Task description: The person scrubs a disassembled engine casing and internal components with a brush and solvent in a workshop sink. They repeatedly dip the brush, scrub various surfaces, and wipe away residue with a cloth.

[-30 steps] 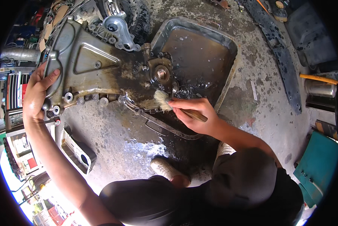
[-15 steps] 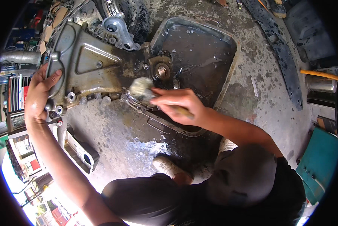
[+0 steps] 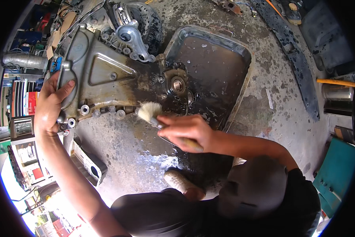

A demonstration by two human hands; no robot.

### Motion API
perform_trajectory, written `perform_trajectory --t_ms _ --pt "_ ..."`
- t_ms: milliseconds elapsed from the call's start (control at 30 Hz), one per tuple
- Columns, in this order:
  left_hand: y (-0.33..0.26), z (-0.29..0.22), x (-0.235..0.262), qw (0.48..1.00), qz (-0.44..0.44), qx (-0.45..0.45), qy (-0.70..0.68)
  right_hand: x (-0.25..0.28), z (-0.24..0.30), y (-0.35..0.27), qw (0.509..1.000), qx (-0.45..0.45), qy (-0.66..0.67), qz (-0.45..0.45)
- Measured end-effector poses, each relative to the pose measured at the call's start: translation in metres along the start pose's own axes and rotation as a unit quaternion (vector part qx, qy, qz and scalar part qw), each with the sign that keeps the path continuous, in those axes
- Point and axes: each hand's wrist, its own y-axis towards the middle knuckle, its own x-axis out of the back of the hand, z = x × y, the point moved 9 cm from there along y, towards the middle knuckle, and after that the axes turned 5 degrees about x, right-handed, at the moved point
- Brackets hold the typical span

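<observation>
A large greasy metal engine cover (image 3: 106, 79) lies tilted, its right end resting over a dark rectangular wash tray (image 3: 240, 51) that holds brown liquid. My left hand (image 3: 51, 104) grips the cover's left edge. My right hand (image 3: 187, 130) holds a paintbrush (image 3: 150, 112) by its wooden handle. The pale bristles touch the cover's lower edge, near a row of bolt bosses. A round bearing hole (image 3: 177, 84) sits at the cover's right end, above the brush.
The floor is wet, stained concrete (image 3: 138, 158). A shiny aluminium bracket (image 3: 132, 37) lies behind the cover. A small metal housing (image 3: 88, 168) sits lower left. A long dark strip (image 3: 294, 51), a metal can (image 3: 337, 93) and a teal box (image 3: 337, 170) are on the right.
My right hand has swept the brush leftward along the cover's lower edge, away from the bearing hole. My left hand has kept its hold on the cover.
</observation>
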Motion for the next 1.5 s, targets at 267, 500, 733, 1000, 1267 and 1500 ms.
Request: perform_trajectory --t_ms 267,500,733,1000,1267,1500 --pt "0.001 0.001 -0.001 1.0 0.001 -0.021 0.014 0.036 -0.063 0.047 0.992 -0.087 -0.085 -0.022" --pt "0.006 0.006 -0.004 1.0 0.012 -0.016 0.001 -0.007 -0.04 0.036 0.996 0.012 -0.071 0.048" --pt "-0.001 -0.001 0.009 0.997 -0.045 -0.043 0.04 -0.003 -0.014 0.025 0.996 0.05 -0.063 0.023" --pt "-0.003 -0.014 -0.008 0.997 0.001 -0.077 0.027 0.016 -0.035 0.029 0.989 0.061 -0.128 0.034" --pt "-0.003 -0.024 -0.016 0.997 0.004 -0.05 0.053 0.027 -0.049 0.038 0.993 0.032 -0.112 0.012" --pt "-0.007 -0.022 -0.017 0.997 0.005 -0.059 0.042 0.016 -0.029 0.037 0.978 0.085 -0.19 0.003"
